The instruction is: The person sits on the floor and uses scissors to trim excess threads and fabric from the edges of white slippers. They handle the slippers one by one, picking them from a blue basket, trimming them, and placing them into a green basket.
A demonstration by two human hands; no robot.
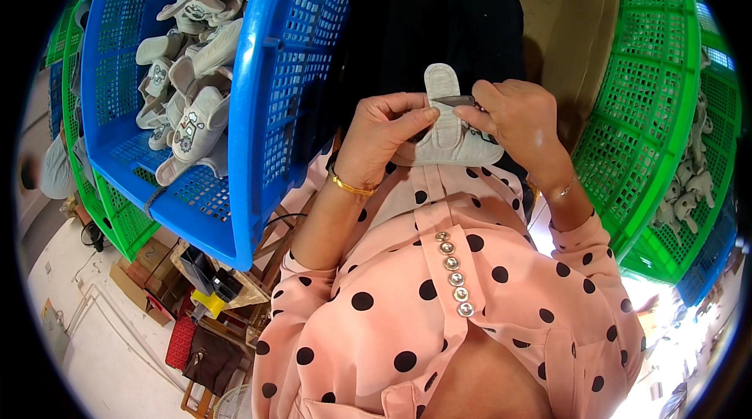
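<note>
Over my lap, a light grey fabric shoe upper [464, 151] with a rounded tab sticking up is pinched in my left hand [381, 131], the thumb pressed on its front. Dark printed trim shows on part of the upper beside my right fingers. My right hand [518, 117] is closed on a small dark metal tool with a pointed blade [453, 100]. Its blade lies across the base of the tab, near my left thumb. Most of the tool is hidden in the right fingers, so its exact kind does not show.
At the left stands a blue plastic basket [247, 66] with a pile of similar grey shoe uppers [194, 125]. An open cardboard box [576, 35] lies beyond my knees. Green baskets [638, 106] rise at the right, one with more grey pieces [685, 196]. Bags [211, 360] sit at the lower left.
</note>
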